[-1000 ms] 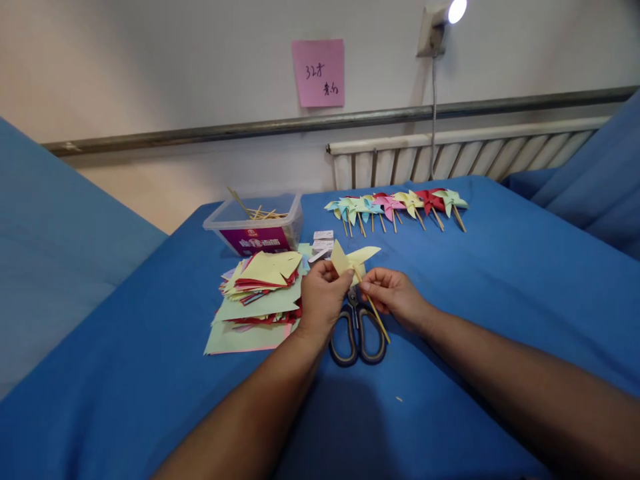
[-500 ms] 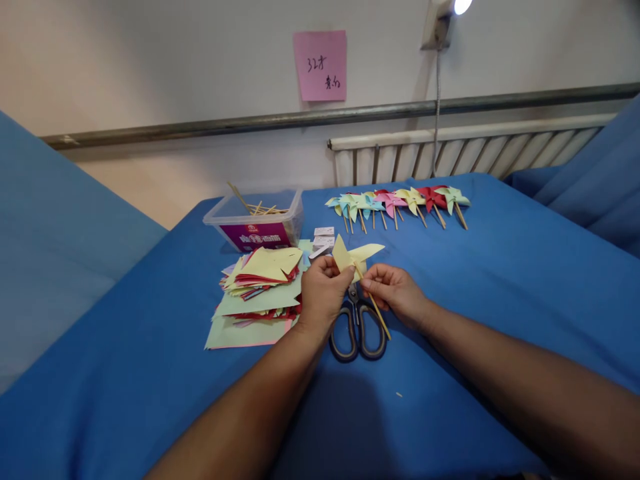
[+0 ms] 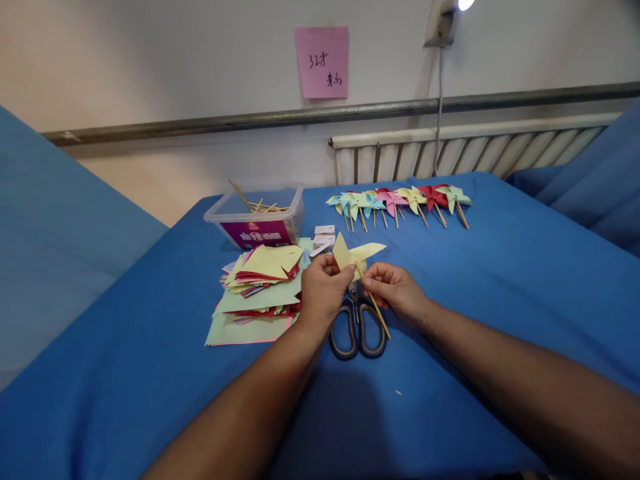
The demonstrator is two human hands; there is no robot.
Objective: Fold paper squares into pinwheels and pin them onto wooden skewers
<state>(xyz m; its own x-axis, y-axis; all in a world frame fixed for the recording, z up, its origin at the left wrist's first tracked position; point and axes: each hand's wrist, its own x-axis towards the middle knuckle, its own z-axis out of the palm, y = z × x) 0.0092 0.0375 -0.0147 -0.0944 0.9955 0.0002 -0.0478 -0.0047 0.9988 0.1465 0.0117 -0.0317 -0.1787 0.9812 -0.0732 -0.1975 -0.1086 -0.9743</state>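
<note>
Pale yellow paper: pinwheel [image 3: 367,251] sits between the two hands, above the far end of the scissors [image 3: 354,327]. Left hand [image 3: 324,287] pinches it near the hub, thumb nearest the camera. Wooden stick [image 3: 379,313] slants from hub toward the wearer and rightward, crossing over the right scissor handle. Right hand [image 3: 397,290], nearer the stick, closes thumb and fingers narrowly on its upper part.

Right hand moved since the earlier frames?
No. Against the scissors lying on the blue cloth, the right hand shows no clear shift either way.
</note>
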